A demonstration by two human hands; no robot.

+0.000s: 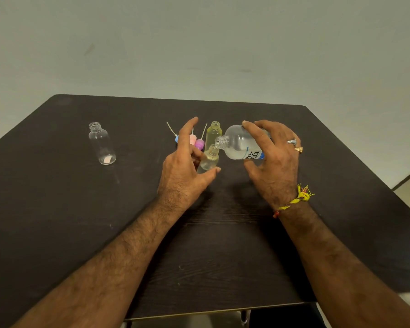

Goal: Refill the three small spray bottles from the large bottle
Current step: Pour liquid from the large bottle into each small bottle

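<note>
Pour in progress. Right hand (273, 159) grips the large bottle (240, 143), tipped almost flat, neck at 9 o'clock, touching or just above the mouth of small bottle 2 (208, 159). Left hand (185, 166) steadies that bottle tilted, thumb and fingers curled round its body.

Small bottle 1 (213, 133) stands at 12 o'clock of it, yellowish, apparently filled. Small bottle 3 (102, 144) stands well apart at 9 o'clock on the desk (57, 209), uncapped, near empty. 3 spray caps (192, 139) lie behind the left hand.

To do well: keep rims aligned, tip slowly, stop below the neck.

Label: partial "re." and "nu"; small blue print illegible.
</note>
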